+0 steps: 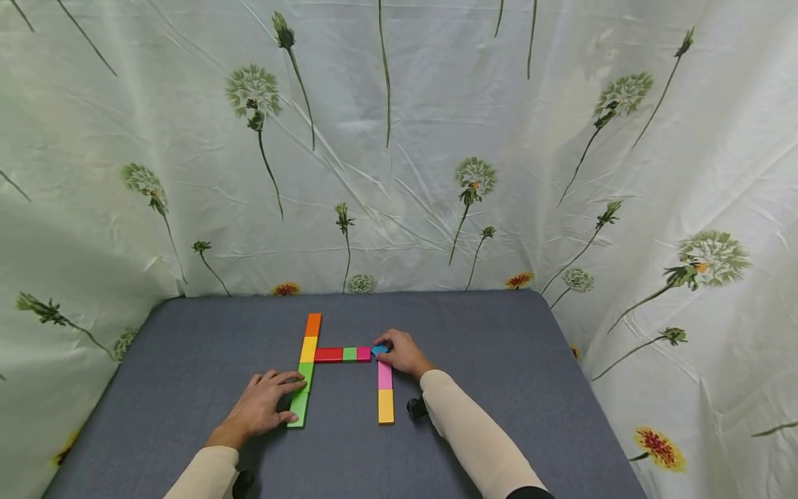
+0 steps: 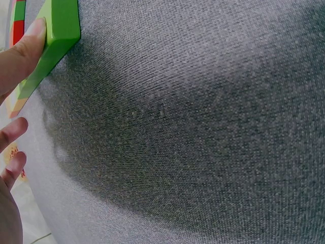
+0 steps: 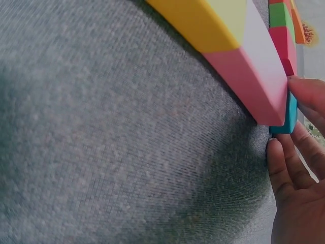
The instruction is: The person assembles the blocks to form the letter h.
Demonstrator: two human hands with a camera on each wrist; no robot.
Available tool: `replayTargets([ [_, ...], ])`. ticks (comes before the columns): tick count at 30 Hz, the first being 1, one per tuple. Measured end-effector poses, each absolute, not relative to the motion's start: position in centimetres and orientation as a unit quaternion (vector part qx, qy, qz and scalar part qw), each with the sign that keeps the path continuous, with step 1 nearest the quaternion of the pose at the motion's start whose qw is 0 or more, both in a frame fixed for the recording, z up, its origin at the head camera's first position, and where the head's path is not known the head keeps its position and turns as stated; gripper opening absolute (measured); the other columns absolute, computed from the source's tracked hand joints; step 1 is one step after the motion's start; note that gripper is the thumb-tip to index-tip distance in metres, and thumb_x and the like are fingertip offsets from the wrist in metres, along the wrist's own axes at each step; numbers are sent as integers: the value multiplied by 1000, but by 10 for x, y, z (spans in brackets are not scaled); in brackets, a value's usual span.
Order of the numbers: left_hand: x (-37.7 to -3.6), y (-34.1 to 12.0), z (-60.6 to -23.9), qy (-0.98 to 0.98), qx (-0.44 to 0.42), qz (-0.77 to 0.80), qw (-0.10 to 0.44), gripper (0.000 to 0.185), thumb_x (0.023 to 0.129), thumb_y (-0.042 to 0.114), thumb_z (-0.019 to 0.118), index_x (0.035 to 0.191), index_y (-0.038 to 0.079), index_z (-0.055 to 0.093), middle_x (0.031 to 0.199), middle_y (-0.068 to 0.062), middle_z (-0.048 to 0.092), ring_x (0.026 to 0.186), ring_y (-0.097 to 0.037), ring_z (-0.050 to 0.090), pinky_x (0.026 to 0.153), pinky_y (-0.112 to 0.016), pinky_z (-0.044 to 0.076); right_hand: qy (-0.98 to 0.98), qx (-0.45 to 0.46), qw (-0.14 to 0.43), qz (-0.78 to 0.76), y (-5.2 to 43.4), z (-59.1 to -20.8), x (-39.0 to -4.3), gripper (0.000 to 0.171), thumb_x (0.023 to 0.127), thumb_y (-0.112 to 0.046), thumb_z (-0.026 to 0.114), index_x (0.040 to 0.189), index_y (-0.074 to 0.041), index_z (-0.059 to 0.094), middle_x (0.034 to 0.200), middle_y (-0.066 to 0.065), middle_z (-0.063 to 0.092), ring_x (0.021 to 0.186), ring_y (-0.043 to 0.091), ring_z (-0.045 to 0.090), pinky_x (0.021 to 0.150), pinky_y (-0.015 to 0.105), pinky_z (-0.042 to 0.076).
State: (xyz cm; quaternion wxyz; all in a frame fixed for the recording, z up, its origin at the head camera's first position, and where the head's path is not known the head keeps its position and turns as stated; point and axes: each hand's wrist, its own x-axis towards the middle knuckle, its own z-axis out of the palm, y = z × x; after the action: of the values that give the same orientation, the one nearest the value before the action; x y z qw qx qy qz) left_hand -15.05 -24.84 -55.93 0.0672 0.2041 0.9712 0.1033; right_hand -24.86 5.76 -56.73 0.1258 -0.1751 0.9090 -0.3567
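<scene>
My right hand pinches a blue block between thumb and fingers. In the right wrist view the blue block sits at the end of a pink block. Below the pink block lies a yellow-orange block. My left hand rests by two green blocks, its thumb touching the lower green block and a fingertip on the upper green block. Its fingers are fairly straight. A crossbar joins the columns: a red block, a small green block and a magenta block.
Above the green blocks, the left column continues with a yellow block and an orange block. All lie on a grey cloth-covered table. A white floral curtain hangs behind and at both sides.
</scene>
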Motion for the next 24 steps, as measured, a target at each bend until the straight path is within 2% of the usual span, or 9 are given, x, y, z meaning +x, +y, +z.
replayTargets([
  [16,-150,-248,-559,971,206,109,60,62,68,37,85,122,13,67,127,-1,59,110,-25,52,89,-50,38,907,-185,115,-362,58,-569,-247,23,87,-12,71,110,-7,71,102,4,61,88,15,55,79,31,47],
  [24,-150,-249,-560,970,208,111,59,62,68,37,85,122,13,67,127,-1,59,111,-25,52,89,-50,38,902,-185,101,-376,66,-568,-243,32,88,-16,71,118,-5,66,109,7,58,99,20,55,88,37,47],
])
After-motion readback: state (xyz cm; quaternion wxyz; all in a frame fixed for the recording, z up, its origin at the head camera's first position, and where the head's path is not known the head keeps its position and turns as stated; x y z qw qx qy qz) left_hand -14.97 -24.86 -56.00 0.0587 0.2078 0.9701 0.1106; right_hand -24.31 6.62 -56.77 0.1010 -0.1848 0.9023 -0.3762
